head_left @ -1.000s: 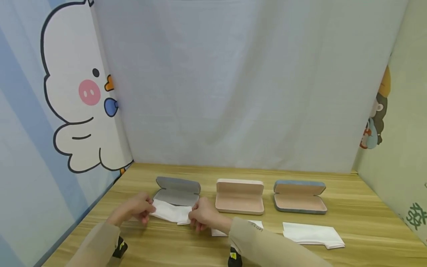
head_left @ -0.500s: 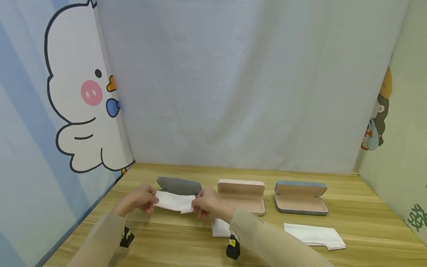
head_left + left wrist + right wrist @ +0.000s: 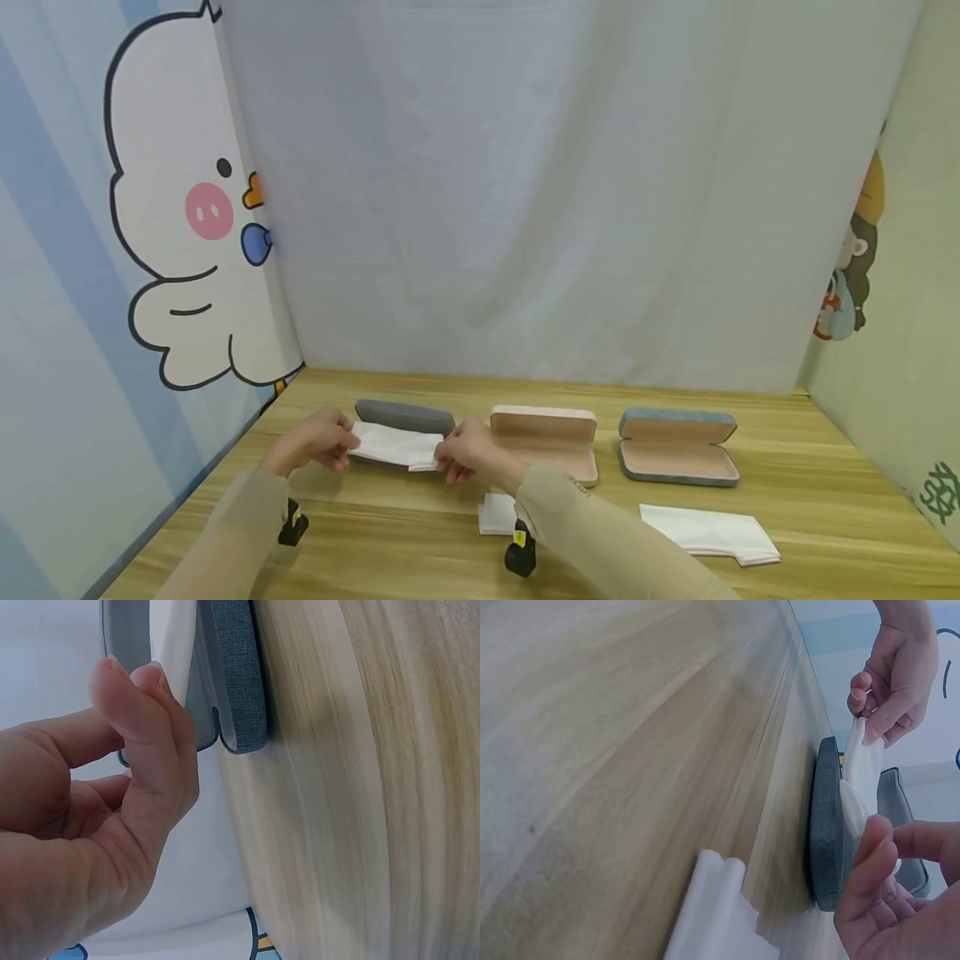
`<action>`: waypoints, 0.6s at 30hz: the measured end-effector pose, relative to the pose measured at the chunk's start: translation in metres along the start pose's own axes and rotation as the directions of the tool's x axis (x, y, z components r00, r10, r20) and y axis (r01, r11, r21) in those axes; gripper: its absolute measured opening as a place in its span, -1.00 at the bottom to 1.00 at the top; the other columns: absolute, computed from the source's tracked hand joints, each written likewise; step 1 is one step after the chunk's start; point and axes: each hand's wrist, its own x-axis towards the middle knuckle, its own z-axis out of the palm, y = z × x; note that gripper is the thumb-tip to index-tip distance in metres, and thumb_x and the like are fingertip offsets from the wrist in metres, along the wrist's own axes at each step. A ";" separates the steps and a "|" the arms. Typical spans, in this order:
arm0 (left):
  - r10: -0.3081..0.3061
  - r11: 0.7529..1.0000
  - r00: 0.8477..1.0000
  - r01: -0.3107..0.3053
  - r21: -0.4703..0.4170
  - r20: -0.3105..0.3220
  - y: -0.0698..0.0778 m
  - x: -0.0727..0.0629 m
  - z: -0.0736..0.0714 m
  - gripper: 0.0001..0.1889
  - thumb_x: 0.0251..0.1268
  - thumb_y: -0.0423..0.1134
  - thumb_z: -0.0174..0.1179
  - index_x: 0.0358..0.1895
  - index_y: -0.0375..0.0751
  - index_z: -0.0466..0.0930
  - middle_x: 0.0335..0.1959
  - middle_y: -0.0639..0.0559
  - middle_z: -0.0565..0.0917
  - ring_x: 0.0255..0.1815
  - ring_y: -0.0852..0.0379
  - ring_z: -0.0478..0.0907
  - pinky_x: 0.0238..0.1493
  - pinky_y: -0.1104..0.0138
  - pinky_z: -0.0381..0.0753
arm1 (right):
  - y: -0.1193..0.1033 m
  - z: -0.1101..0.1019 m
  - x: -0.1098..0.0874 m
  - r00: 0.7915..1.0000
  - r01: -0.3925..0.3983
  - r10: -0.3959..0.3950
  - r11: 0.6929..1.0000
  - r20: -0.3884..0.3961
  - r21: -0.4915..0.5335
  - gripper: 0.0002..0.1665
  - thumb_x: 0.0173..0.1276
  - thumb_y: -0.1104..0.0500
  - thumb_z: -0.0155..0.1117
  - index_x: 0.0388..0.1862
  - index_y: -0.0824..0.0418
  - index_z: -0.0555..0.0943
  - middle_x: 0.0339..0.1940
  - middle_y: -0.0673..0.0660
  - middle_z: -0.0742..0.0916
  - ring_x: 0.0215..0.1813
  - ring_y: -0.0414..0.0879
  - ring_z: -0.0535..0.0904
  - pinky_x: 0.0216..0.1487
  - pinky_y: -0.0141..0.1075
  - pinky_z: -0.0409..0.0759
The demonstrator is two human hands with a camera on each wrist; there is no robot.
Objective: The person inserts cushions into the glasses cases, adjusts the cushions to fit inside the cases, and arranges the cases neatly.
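A folded white tissue [image 3: 395, 445] is stretched level between my two hands, over the open grey glasses case [image 3: 405, 416]. My left hand [image 3: 321, 437] pinches its left end between thumb and fingers. At the other end, my right hand [image 3: 467, 452] pinches the right corner. In the right wrist view the tissue [image 3: 864, 769] sags slightly and hangs right above the case's lower half [image 3: 826, 825]. The left wrist view shows the grey case [image 3: 240, 675] just beyond the fingertips, its hinge side spread. Most of the case's inside is hidden behind the tissue in the head view.
To the right stand an open cream glasses case [image 3: 543, 423] and an open blue one [image 3: 678, 426], both pink-lined. Two more folded white tissues lie in front: one [image 3: 497, 513] partly behind the right forearm, one [image 3: 708, 532] farther right. A pale curtain [image 3: 540, 208] closes off the back.
Both hands have lifted the tissue and carried it away from me, from the front edge of the grey case to over it. The other cases and tissues stay put.
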 end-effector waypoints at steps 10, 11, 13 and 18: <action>-0.008 1.000 1.000 0.008 -0.005 -0.013 -0.002 0.007 0.001 -0.58 0.31 -0.48 0.07 -0.66 -0.09 0.13 -0.73 0.10 0.34 -0.72 0.27 0.48 -0.65 0.49 0.58 | 0.002 0.003 0.004 0.999 -0.031 0.032 0.998 -0.019 0.057 -0.86 0.14 0.39 0.23 -0.59 0.32 0.53 -0.77 0.03 0.60 -0.83 -0.26 0.41 -0.84 -0.52 0.39; -0.008 1.000 1.000 0.008 -0.005 -0.014 -0.002 0.007 0.001 -0.58 0.31 -0.48 0.06 -0.65 -0.09 0.13 -0.73 0.10 0.34 -0.72 0.27 0.48 -0.65 0.50 0.58 | 0.002 0.003 0.004 0.999 -0.032 0.034 0.998 -0.023 0.062 -0.87 0.14 0.40 0.23 -0.59 0.33 0.54 -0.77 0.03 0.60 -0.83 -0.26 0.41 -0.84 -0.53 0.38; -0.008 1.000 1.000 0.008 -0.010 -0.015 -0.001 0.009 0.002 -0.59 0.32 -0.49 0.06 -0.64 -0.10 0.14 -0.72 0.09 0.36 -0.72 0.27 0.48 -0.65 0.50 0.57 | 0.003 0.003 0.005 0.999 -0.033 0.035 0.997 -0.029 0.070 -0.89 0.13 0.40 0.22 -0.57 0.36 0.56 -0.77 0.02 0.60 -0.83 -0.26 0.41 -0.84 -0.52 0.38; -0.010 1.000 0.999 0.009 -0.025 -0.032 0.000 0.011 0.003 -0.61 0.32 -0.49 0.06 -0.62 -0.12 0.15 -0.71 0.09 0.34 -0.71 0.26 0.49 -0.64 0.50 0.58 | 0.005 0.003 0.005 0.999 -0.033 0.037 0.995 -0.040 0.096 -0.91 0.15 0.41 0.21 -0.53 0.41 0.59 -0.77 0.02 0.60 -0.82 -0.25 0.40 -0.84 -0.52 0.36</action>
